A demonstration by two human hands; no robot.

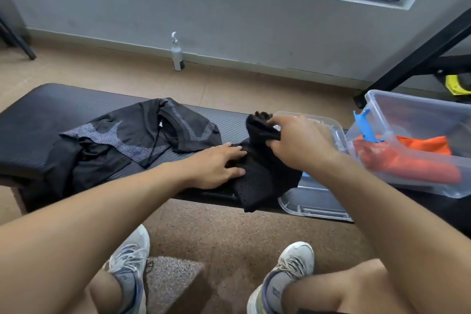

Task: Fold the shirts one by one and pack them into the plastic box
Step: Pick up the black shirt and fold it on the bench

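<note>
**Fold 2 under way, one shirt left**

Orange shirt (pixel 407 158) already folded in the plastic box (pixel 418 109) at right. Black mesh shirt (pixel 265 173) mid-fold on the bench (pixel 38 120), just left of the box lid (pixel 313 201). Left hand (pixel 216 163) flat, fingers straight, pressing it down; right hand (pixel 298 143) pinching a bunched edge, lifted. Patterned black shirt (pixel 122 140) lies unfolded further left, untouched. Remaining: finish this fold, pack, then the last one.

No text, label, brand or number can be read anywhere. The white spray bottle (pixel 177 55) by the wall has a dark band, and the grey-and-white sneakers (pixel 276 293) carry small marks, all too blurred to make out.
</note>
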